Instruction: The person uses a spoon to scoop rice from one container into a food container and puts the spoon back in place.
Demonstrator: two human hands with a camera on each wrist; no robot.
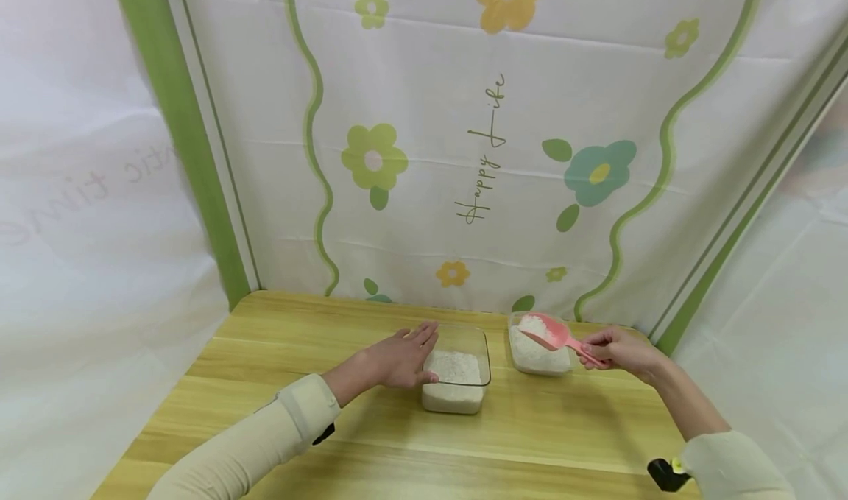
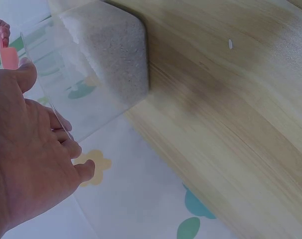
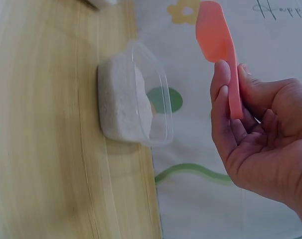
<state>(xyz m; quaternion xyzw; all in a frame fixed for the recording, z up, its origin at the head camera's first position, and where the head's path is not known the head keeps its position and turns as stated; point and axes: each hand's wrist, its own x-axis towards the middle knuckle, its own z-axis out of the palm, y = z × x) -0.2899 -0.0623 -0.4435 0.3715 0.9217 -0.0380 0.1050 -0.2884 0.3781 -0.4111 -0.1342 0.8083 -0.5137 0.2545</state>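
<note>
My left hand [image 1: 403, 358] lies with its fingers extended against the left rim of a clear square container [image 1: 453, 397], the thumb near the front corner. White grains that look like rice [image 2: 113, 50] fill its lower part. The right hand [image 1: 619, 351] pinches the handle of a pink scoop [image 1: 559, 333] between thumb and fingers. A heap of white grains [image 1: 535, 327] sits in the scoop, held above a second, smaller clear container [image 3: 126, 99]. That one also has white grains in it. In the right wrist view the scoop's inside is mostly hidden.
Both containers stand toward the back of a wooden table [image 1: 371, 456]. Behind it hangs a white curtain [image 1: 424, 213] printed with flowers, and more white sheeting closes off both sides. One loose white grain [image 2: 230, 44] lies on the wood.
</note>
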